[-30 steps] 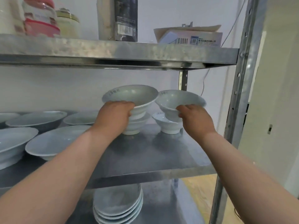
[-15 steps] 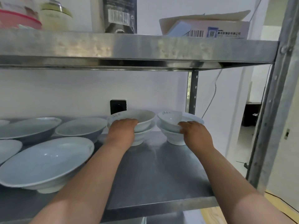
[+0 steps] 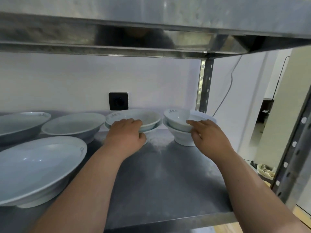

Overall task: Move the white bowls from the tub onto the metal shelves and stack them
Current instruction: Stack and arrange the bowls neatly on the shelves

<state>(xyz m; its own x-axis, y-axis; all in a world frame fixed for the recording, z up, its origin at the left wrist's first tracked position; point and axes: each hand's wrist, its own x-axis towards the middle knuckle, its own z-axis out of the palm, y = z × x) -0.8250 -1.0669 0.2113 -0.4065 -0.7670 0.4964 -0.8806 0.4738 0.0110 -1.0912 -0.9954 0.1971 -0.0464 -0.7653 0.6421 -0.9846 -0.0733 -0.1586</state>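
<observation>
two stacks at the back of the metal shelf (image 3: 168, 179). left hand (image 3: 124, 137) curls its fingers over the left upper bowl (image 3: 143, 117); right hand (image 3: 207, 137) pinches the tilted right upper bowl (image 3: 176, 120). both bowls nested, seemingly awaiting release; tub unseen, remainder unknown.

Hidden under left grip (image 3: 125, 136): near rim and foot of left stack of white ceramic bowls (image 3: 148, 117). Behind right grip (image 3: 207, 137): near wall of right stack of white ceramic bowls (image 3: 177, 121). Cut by left edge: wide shallow white dishes (image 3: 33, 167). Unreadably small: grey rim marks (image 3: 173, 111).
</observation>
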